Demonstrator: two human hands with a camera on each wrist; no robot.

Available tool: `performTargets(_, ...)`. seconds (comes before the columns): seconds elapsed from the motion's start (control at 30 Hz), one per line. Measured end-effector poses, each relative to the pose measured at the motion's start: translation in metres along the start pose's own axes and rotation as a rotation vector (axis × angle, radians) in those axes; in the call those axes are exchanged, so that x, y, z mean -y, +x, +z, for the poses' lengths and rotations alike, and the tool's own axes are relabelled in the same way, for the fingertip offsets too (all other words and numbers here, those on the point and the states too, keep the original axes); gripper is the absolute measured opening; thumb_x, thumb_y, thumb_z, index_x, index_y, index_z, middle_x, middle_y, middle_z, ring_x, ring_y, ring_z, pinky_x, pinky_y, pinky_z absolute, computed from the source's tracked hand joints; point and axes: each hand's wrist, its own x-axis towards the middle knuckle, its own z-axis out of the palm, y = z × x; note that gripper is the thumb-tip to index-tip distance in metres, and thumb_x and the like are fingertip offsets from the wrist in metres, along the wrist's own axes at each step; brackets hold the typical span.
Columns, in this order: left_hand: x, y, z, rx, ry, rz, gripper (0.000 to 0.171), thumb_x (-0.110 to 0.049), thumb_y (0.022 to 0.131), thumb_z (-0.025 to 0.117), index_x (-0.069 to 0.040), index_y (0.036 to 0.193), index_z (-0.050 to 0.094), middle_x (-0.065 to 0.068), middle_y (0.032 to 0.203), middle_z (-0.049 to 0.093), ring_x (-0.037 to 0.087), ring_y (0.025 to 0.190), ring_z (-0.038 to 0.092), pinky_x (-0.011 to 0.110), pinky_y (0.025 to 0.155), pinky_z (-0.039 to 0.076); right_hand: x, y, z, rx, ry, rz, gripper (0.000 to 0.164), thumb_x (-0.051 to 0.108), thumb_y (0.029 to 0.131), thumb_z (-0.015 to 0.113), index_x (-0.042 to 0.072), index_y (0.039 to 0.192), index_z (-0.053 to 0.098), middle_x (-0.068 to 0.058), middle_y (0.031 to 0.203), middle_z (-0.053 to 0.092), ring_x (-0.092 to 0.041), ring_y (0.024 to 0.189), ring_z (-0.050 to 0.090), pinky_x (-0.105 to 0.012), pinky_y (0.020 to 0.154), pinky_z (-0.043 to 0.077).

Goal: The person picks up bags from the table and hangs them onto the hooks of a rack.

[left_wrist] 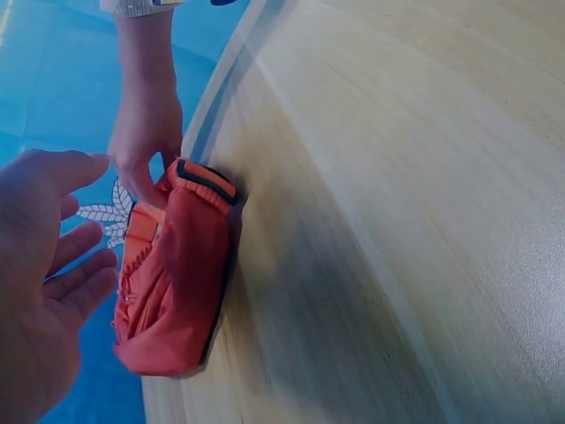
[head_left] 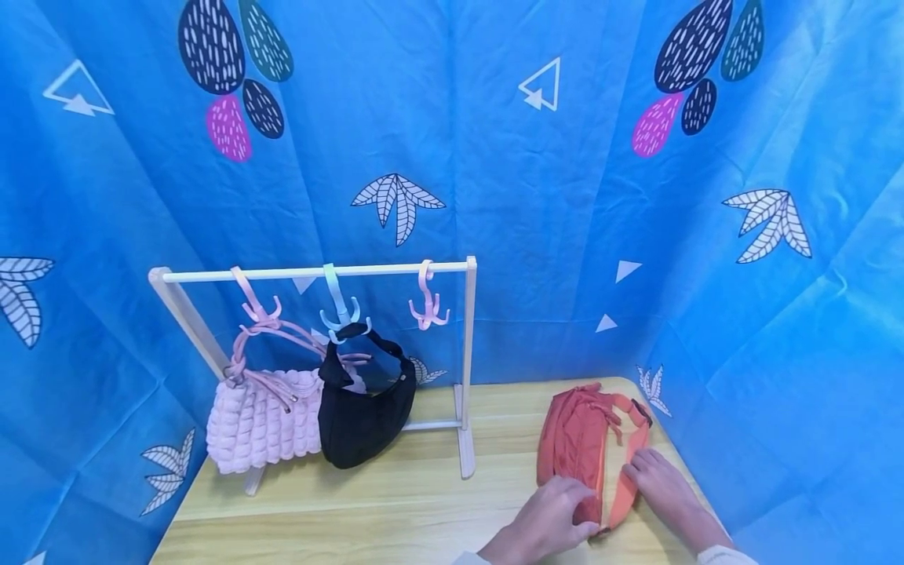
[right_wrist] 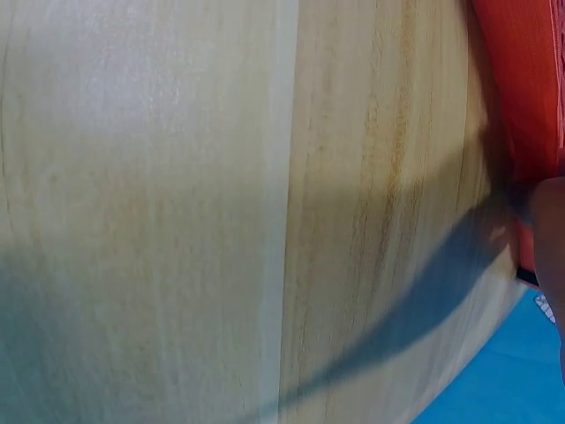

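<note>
A red waist bag (head_left: 570,435) lies on the right part of the table, its orange strap (head_left: 625,494) looping out on the right with a dark buckle (head_left: 641,412). My right hand (head_left: 667,490) pinches that strap between thumb and fingers, as the left wrist view also shows. Over the bag's near end, my left hand (head_left: 547,514) hovers with loosely spread fingers; the left wrist view has it apart from the red fabric (left_wrist: 190,283). In the right wrist view, only an edge of the bag (right_wrist: 525,88) and part of the hand (right_wrist: 552,238) appear.
A white rack (head_left: 466,353) stands on the left of the wooden table (head_left: 395,510). A puffy pink bag (head_left: 264,420) hangs from a pink hook (head_left: 257,302), a black bag (head_left: 367,424) from a mint hook (head_left: 342,310). Another pink hook (head_left: 427,302) hangs rightmost. Blue curtains (head_left: 494,196) surround the table.
</note>
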Motion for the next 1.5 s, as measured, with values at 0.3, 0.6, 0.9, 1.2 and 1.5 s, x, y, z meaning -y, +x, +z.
performTargets(0.3,-0.004,0.001,0.007,0.030,0.053,-0.004,0.047,-0.048,0.090,0.078,-0.022,0.129,0.072,-0.014,0.118,0.074,-0.001,0.114,0.065,0.011,0.098,0.051,0.002,-0.002,0.001,-0.025,0.018,0.015,0.020,-0.002,0.068,0.065,0.014,0.078,0.070,0.001,0.079,0.061,-0.020,0.079,0.058,-0.038,0.079,0.056)
performTargets(0.6,-0.003,0.002,0.012,0.049,0.046,-0.015,0.048,-0.049,0.088,0.080,-0.022,0.127,0.072,-0.013,0.112,0.075,-0.004,0.107,0.066,0.008,0.090,0.051,0.015,0.001,-0.005,0.020,0.025,0.061,0.021,0.001,0.063,0.077,0.015,0.077,0.073,0.002,0.074,0.061,-0.015,0.071,0.058,-0.032,0.069,0.057)
performTargets(0.9,-0.004,0.002,0.022,0.059,0.043,-0.023,0.046,-0.047,0.089,0.079,-0.021,0.126,0.073,-0.014,0.111,0.075,-0.005,0.105,0.065,0.008,0.088,0.050,0.023,0.002,-0.005,-0.020,0.041,0.043,0.020,0.000,0.064,0.073,0.016,0.075,0.070,0.007,0.072,0.054,-0.011,0.063,0.051,-0.026,0.059,0.052)
performTargets(1.2,-0.002,-0.001,0.028,0.086,0.045,-0.043,0.045,-0.045,0.089,0.079,-0.021,0.126,0.073,-0.014,0.117,0.075,-0.004,0.108,0.066,0.009,0.091,0.050,0.033,0.004,-0.011,0.026,0.056,0.042,0.026,-0.003,0.061,0.082,0.015,0.077,0.072,0.007,0.072,0.056,-0.009,0.062,0.051,-0.024,0.057,0.051)
performTargets(1.5,0.000,-0.003,0.035,0.126,0.040,-0.080,0.045,-0.045,0.088,0.080,-0.022,0.126,0.072,-0.015,0.118,0.074,-0.002,0.112,0.065,0.014,0.098,0.051,0.040,0.002,-0.012,0.013,0.051,0.034,0.025,-0.001,0.062,0.080,0.017,0.076,0.071,0.008,0.072,0.055,-0.007,0.062,0.049,-0.022,0.056,0.048)
